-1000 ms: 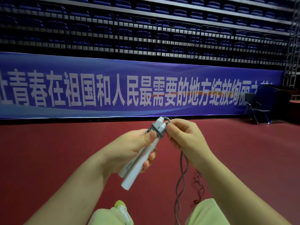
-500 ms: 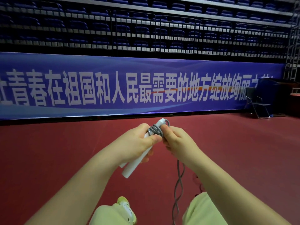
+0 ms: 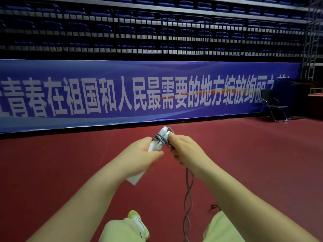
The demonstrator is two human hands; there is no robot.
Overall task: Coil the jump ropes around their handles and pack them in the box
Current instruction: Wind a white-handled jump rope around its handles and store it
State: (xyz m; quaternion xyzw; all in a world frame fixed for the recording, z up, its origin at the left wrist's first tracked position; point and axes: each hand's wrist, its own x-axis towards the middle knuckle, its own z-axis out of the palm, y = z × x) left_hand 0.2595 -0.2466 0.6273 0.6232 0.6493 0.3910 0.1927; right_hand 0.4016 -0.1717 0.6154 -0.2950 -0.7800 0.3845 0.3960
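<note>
White plastic handles (image 3: pixel 157 145), two side by side, sit gripped in the left hand (image 3: pixel 141 154); the right hand (image 3: pixel 185 151) pinches the grey rope (image 3: pixel 188 189) against them. Winding goes best with each turn taut and snug beside the last. One rope, doubled, hangs twisted; no box shows.

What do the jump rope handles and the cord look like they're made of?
Handles: probably smooth white plastic, going by the even matte surface and straight edges. Cord: grey, thin and limp, twisting as it hangs; likely rubbery plastic or vinyl, though blur leaves that open.
</note>
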